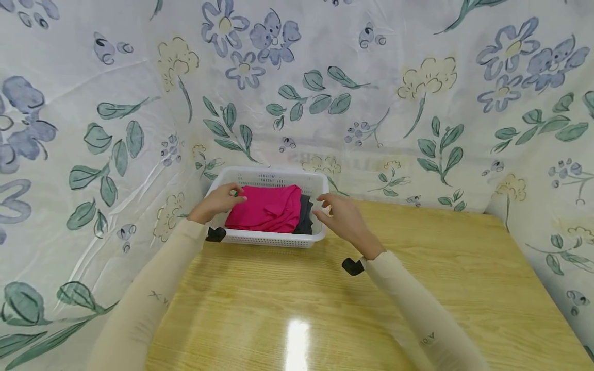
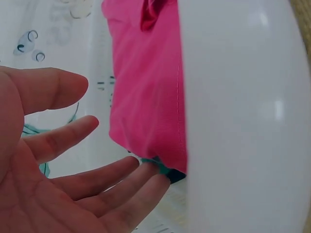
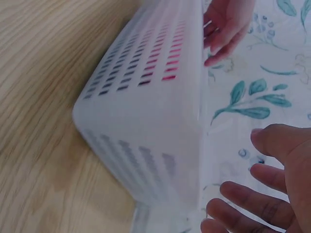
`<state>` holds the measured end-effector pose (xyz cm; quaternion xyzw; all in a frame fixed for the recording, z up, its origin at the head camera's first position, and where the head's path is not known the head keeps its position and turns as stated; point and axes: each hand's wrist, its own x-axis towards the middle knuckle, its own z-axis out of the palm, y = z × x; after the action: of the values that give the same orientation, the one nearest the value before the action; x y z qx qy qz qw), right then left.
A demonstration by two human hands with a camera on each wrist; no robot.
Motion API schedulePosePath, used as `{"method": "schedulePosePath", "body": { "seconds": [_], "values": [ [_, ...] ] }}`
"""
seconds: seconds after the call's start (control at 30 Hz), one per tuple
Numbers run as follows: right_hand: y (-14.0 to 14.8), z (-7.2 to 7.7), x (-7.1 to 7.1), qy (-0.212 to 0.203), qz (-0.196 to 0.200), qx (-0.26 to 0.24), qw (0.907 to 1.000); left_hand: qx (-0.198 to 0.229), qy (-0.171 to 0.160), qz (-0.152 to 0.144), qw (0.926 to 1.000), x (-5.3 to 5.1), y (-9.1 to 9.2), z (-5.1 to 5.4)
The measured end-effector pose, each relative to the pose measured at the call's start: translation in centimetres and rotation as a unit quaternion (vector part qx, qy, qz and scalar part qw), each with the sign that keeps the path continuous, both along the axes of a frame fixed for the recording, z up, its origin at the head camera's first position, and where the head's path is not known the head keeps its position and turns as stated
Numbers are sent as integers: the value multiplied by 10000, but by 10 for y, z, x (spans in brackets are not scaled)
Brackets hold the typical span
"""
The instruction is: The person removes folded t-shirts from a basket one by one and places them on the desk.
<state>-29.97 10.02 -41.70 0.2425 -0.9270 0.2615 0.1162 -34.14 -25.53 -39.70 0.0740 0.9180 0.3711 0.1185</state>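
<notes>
Folded pink cloth lies in a white plastic basket, on top of dark grey cloth that shows at its right side. My left hand is over the basket's left end, fingers spread beside the pink cloth; something dark green shows under the cloth by the fingertips. Whether those fingertips touch it, I cannot tell. At the basket's right end, my right hand hovers with fingers apart and nothing in them; the right wrist view has this hand beyond the basket's rim.
The basket stands on a wooden table near its back left corner. Behind it and along the left hangs a white flower-print covering, close to the basket. Wood surface extends in front and to the right.
</notes>
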Motion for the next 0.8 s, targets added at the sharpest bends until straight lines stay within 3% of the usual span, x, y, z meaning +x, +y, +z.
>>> {"method": "schedulePosePath", "body": {
  "seconds": [0.27, 0.5, 0.8],
  "values": [
    [-33, 3, -10, -518, 292, -171, 9981, 195, -329, 27, 9993, -7, -5, -2],
    [-51, 1, -19, -942, 73, -263, 9952, 444, -533, 157, 9975, -9, -8, 0],
    [-65, -9, -31, -1507, 31, -317, 9881, 756, -752, 66, 9943, -10, -8, 4]
  ]
}}
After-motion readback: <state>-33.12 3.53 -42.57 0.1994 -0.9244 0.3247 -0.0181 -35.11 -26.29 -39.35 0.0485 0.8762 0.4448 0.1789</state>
